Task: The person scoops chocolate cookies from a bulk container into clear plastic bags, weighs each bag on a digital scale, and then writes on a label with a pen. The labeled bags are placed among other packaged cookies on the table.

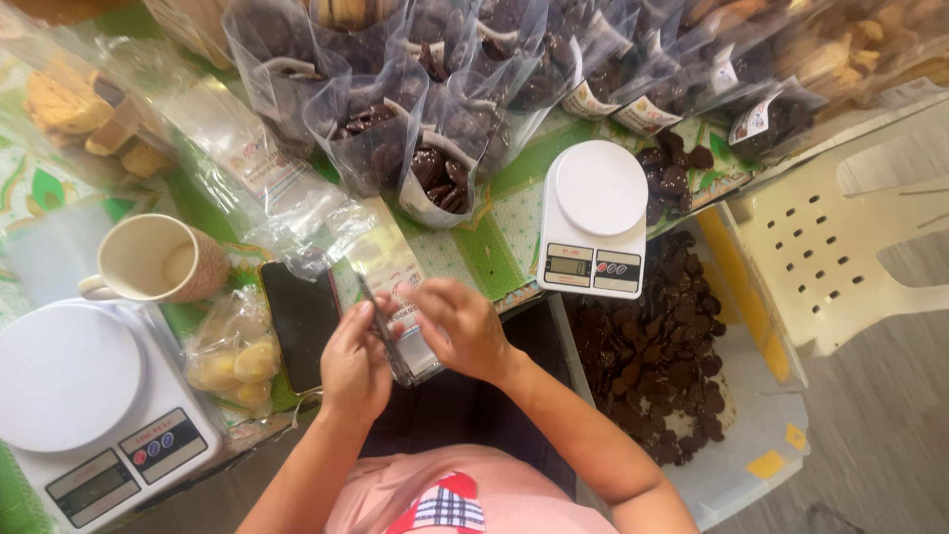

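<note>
**Empty pouch held at bench edge, mouth being worked open**

A clear plastic pouch (407,331) with a printed label is held between both hands just above the near edge of the bench (494,242). The left hand (354,364) is closed on the pouch's left edge, thumb and fingers pinched together on the film. The right hand (463,326) is closed over its upper right side, fingers curled onto the film. No loose grip is observed on either side.

The step in hand is judged to be the opening of an empty pouch before filling. The next move is judged to call for the two film layers to be parted at the mouth, with the pouch kept steady in one hand.

The pouch's long axis runs roughly from the person towards the far side of the bench, tilted slightly leftward at the top. The bottom is pointed towards the person; whether the mouth is yet parted cannot be told.

A white scale (593,220) is noted just beyond the right hand, a tub of dark biscuits (652,356) to its right, and a black phone (300,321) just left of the left hand. Filled pouches (435,173) stand further back.
</note>
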